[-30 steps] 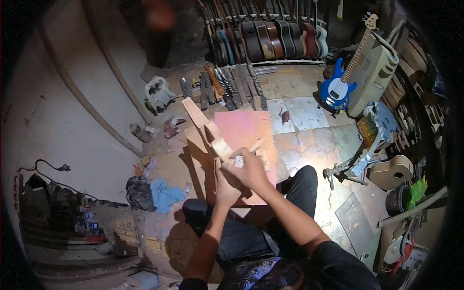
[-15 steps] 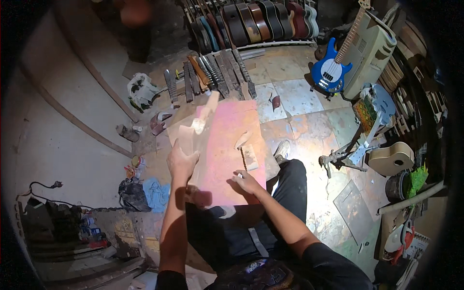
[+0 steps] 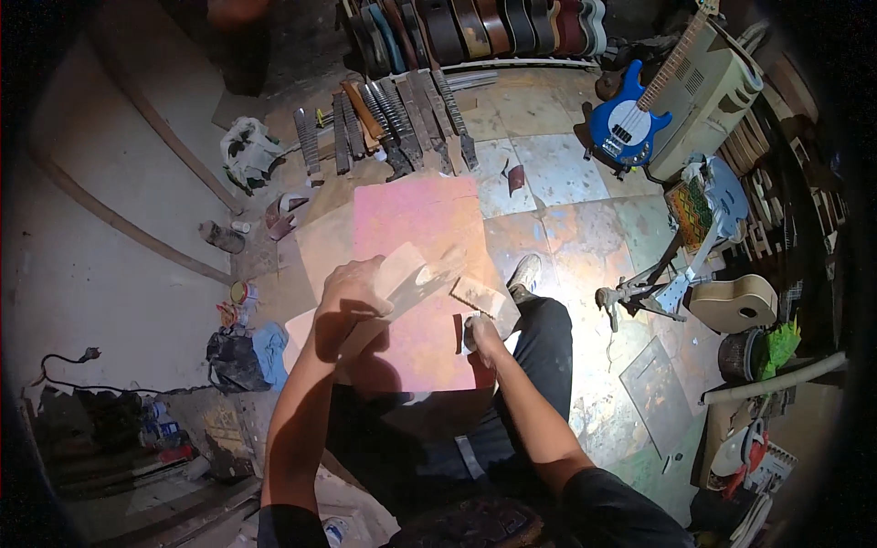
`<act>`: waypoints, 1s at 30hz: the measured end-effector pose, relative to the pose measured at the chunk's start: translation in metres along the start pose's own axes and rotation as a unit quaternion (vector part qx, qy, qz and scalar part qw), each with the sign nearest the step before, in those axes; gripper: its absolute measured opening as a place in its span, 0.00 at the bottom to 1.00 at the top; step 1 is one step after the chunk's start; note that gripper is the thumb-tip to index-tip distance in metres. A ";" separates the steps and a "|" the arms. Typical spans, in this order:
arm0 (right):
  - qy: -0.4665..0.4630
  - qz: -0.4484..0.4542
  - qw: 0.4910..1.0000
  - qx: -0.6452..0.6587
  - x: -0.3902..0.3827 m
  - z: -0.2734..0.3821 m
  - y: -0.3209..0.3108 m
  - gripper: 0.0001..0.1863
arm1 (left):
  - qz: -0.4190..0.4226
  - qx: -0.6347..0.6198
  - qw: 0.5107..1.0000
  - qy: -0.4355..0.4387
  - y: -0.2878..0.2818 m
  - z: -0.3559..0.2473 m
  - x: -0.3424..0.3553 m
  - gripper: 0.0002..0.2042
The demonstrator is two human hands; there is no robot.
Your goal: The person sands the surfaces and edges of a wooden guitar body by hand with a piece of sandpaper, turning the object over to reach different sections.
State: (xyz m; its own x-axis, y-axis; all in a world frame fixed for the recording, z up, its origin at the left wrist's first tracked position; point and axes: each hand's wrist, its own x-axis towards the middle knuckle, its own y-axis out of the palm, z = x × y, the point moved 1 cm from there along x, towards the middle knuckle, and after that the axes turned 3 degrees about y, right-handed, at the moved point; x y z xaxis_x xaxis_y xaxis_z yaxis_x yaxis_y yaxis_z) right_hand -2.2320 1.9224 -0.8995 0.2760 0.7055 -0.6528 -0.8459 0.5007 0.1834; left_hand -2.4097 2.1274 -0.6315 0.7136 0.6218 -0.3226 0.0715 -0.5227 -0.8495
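In my left hand (image 3: 350, 297) is a pale piece of shaped wood (image 3: 402, 272), like a guitar neck, with a wide end near my fingers and a narrower part pointing right. It is held tilted above a pink-stained board (image 3: 416, 212) across my lap. My right hand (image 3: 488, 342) is closed at the board's right edge around something small and whitish; the fingers hide most of it. Just above that hand a small wooden block (image 3: 479, 296) with a dark serrated edge lies on the board.
Beyond the board lie several files and rasps (image 3: 395, 123). A blue bass guitar (image 3: 628, 123) leans at the far right, with an acoustic guitar body (image 3: 734, 304) nearer. Guitar bodies (image 3: 484, 32) stand in a rack at the back. A bag (image 3: 239, 358) sits at left by the wall.
My left hand has turned the wooden piece clockwise and brought it nearer, so its narrow end now points right. My right hand has shifted slightly right, and the serrated block is turned.
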 end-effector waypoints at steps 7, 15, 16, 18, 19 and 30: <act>0.000 -0.026 0.990 0.137 -0.027 0.055 0.022 0.09 | -0.002 0.059 0.997 -0.058 0.005 -0.008 0.001 0.32; -0.187 -0.056 0.977 -0.089 -0.016 0.084 0.038 0.07 | -0.085 0.002 0.990 -0.112 0.024 -0.028 0.010 0.40; -0.235 -0.071 0.964 -0.099 -0.018 0.094 0.050 0.07 | -0.109 -0.003 0.988 -0.109 0.021 -0.032 0.006 0.40; -0.317 -0.142 0.931 -0.115 -0.023 0.114 0.069 0.10 | -0.110 -0.013 0.988 -0.103 0.020 -0.035 0.006 0.35; -0.327 -0.148 0.920 -0.158 -0.023 0.120 0.072 0.10 | -0.112 -0.018 0.988 -0.102 0.020 -0.034 0.005 0.33; -0.335 -0.163 0.890 -0.264 -0.021 0.152 0.089 0.15 | -0.186 0.012 0.976 -0.112 0.036 -0.035 0.013 0.29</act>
State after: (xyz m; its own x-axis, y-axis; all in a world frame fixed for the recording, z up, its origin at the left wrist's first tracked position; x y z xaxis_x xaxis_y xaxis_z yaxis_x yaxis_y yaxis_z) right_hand -2.2436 2.0285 -0.7575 0.6054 0.7959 0.0093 -0.7191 0.5520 -0.4221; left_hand -2.3736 2.0962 -0.6518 0.4711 0.8793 -0.0700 0.2782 -0.2234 -0.9342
